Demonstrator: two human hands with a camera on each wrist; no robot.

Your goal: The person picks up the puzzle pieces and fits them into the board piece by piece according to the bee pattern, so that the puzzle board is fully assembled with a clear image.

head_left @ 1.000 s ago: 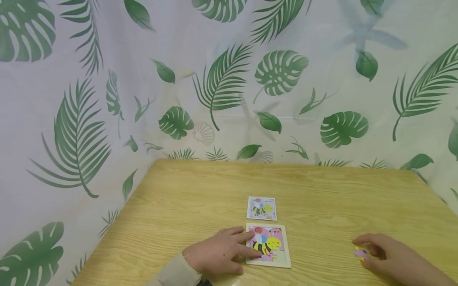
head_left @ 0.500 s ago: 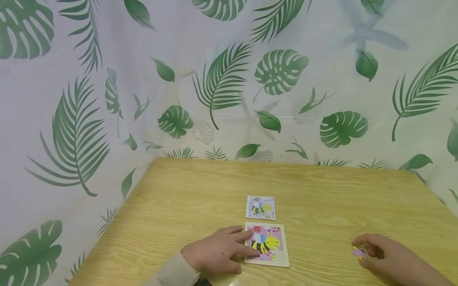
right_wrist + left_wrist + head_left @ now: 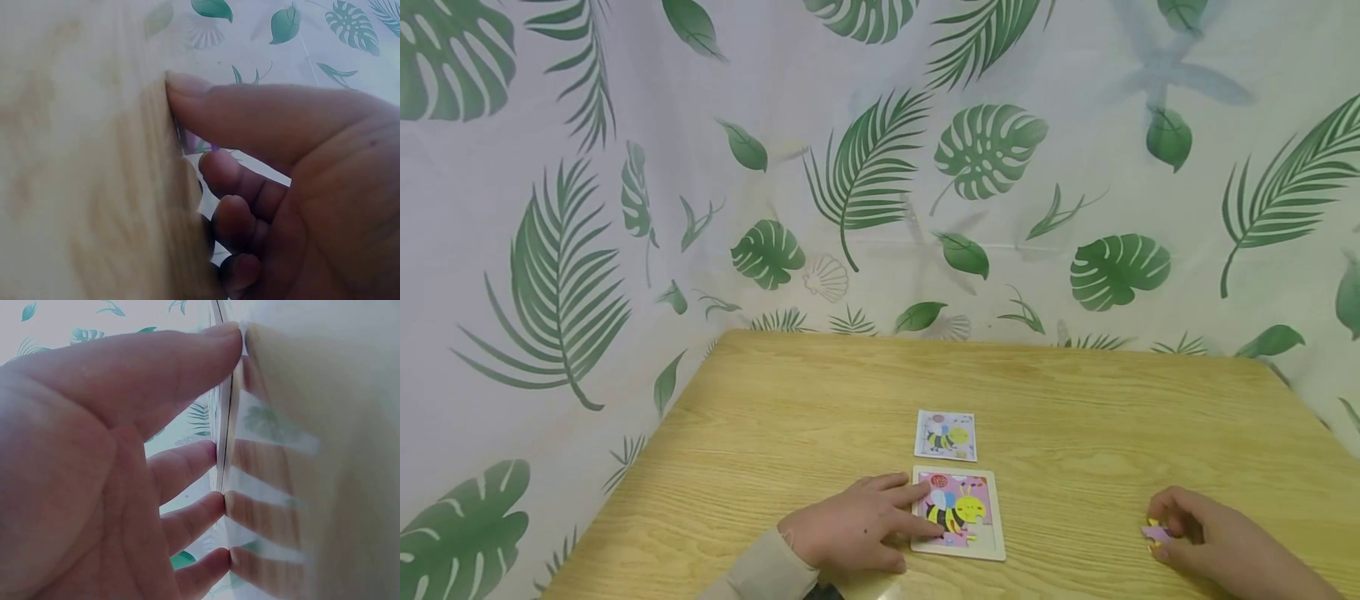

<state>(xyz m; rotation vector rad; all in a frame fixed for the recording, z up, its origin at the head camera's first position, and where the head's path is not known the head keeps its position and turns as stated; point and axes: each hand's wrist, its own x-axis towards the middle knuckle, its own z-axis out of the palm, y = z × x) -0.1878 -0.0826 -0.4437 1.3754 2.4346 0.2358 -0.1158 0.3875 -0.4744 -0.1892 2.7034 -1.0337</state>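
A square jigsaw puzzle board [image 3: 997, 518] with a pale rim lies near the table's front. Its picture is a yellow-and-black bee on pink, with a bare pale patch at the lower right corner. My left hand [image 3: 853, 525] rests at the board's left side, fingers spread and fairly straight, two fingertips over the picture. In the left wrist view, the thumb [image 3: 187, 359] and fingertips touch down on the surface. Well to the right, my right hand [image 3: 1217, 537] pinches a small pink-and-yellow puzzle piece [image 3: 1157, 533] between thumb and fingers, low over the table.
Just behind the board lies a small card [image 3: 946, 436] printed with the same bee picture. Both sit on a light wood-grain table [image 3: 820, 400]. White curtains [image 3: 880, 167] with green leaf prints stand behind the table and along its left side.
My right hand has shifted slightly to the right, and the puzzle piece in its fingers has turned a little. The left hand and the board keep their places.
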